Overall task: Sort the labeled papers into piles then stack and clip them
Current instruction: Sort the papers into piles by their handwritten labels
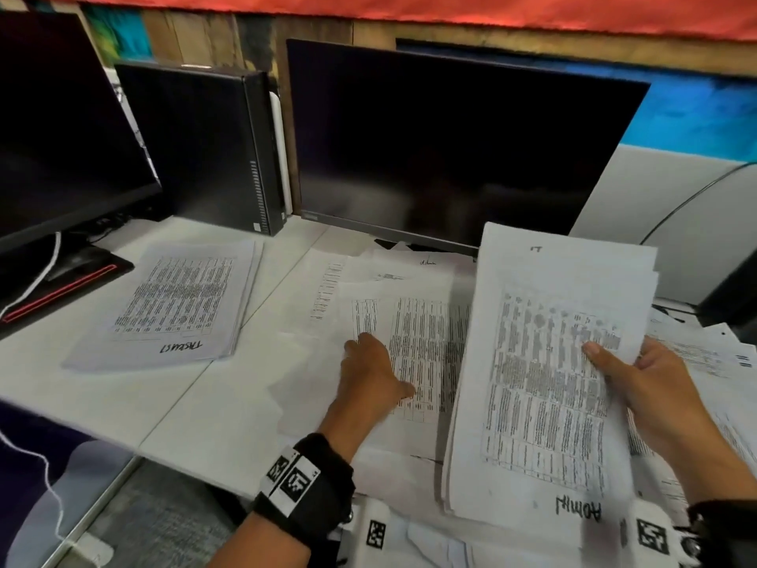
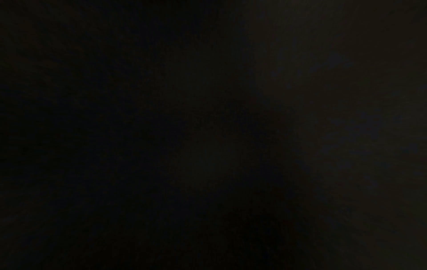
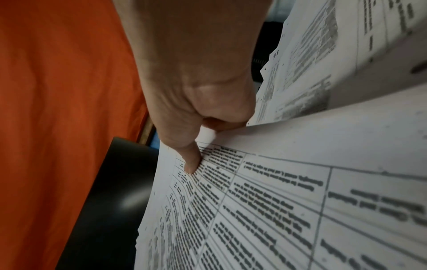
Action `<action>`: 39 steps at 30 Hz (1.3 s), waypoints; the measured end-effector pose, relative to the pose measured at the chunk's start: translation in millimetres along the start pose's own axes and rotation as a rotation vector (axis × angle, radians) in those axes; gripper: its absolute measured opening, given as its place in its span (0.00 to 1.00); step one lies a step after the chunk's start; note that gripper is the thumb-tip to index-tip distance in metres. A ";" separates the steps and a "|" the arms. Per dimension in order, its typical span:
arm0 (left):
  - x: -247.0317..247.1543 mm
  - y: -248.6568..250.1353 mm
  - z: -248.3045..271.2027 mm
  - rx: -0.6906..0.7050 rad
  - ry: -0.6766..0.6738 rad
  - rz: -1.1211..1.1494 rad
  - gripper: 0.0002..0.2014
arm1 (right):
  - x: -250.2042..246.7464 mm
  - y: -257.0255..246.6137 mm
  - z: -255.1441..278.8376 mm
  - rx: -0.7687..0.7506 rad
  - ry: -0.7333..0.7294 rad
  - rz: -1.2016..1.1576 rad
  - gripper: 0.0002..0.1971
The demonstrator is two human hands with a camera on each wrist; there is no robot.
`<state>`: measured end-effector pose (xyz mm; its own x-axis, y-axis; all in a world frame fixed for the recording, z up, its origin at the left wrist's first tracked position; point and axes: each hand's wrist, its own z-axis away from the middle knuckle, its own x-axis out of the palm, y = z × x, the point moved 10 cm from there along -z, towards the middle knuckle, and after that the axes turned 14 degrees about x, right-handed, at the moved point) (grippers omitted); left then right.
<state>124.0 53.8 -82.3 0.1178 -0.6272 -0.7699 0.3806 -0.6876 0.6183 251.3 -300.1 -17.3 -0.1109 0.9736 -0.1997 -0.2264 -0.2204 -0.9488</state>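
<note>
My right hand (image 1: 639, 375) holds a thick stack of printed papers (image 1: 545, 375) tilted up above the desk, thumb on top and fingers underneath; a handwritten label (image 1: 578, 511) reads upside down at its near edge. The right wrist view shows the thumb (image 3: 190, 160) pressed on the top printed sheet (image 3: 265, 210). My left hand (image 1: 370, 371) lies flat on loose printed sheets (image 1: 418, 342) spread in the middle of the desk, fingers fairly straight. A separate labelled pile (image 1: 176, 305) lies at the left. The left wrist view is dark.
A black monitor (image 1: 450, 145) stands just behind the loose sheets, a second monitor (image 1: 57, 129) and a small black computer case (image 1: 205, 145) at the left. More scattered papers (image 1: 704, 354) lie at the right. White desk surface (image 1: 123, 399) shows near the front left edge.
</note>
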 end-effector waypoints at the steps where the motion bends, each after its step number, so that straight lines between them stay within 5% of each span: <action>1: -1.2 -3.9 -0.3 -0.033 0.000 -0.034 0.59 | 7.4 3.4 -1.8 0.013 -0.009 0.010 0.17; 3: -4.7 -8.1 4.1 -0.077 0.005 -0.067 0.59 | 23.3 11.3 -5.7 0.030 -0.017 0.015 0.14; 8: -5.8 -5.5 17.2 0.001 0.122 0.130 0.29 | 68.8 37.6 -27.8 0.106 0.005 0.172 0.09; 14: 24.1 1.3 22.4 0.010 0.020 0.574 0.56 | 112.4 33.9 -27.6 0.103 0.172 0.415 0.30; 17: 32.7 -0.2 19.8 0.024 0.045 0.720 0.51 | 125.9 29.5 -22.3 0.040 0.170 0.458 0.29; 23: 12.9 9.9 27.0 0.218 0.129 0.739 0.20 | 111.1 14.8 0.9 -0.014 0.062 0.127 0.27; 26: -17.6 20.3 28.1 0.329 0.118 0.764 0.21 | 97.0 4.7 8.0 -0.010 0.002 -0.089 0.38; 30: -51.4 42.1 38.4 0.492 0.157 0.682 0.19 | 105.7 -22.4 27.2 -0.025 -0.239 -0.247 0.22; 35: -90.7 69.6 62.2 0.660 0.312 0.627 0.17 | 100.9 -77.0 53.5 -0.201 -0.201 -0.316 0.28; 39: -121.5 80.0 78.5 0.738 0.410 0.728 0.19 | 100.2 -117.7 75.6 -0.327 -0.248 -0.359 0.17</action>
<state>68.1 46.2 73.0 0.4368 -0.8946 -0.0944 -0.5255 -0.3390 0.7803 193.7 -181.2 92.9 -0.3154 0.9322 0.1774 0.0159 0.1921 -0.9812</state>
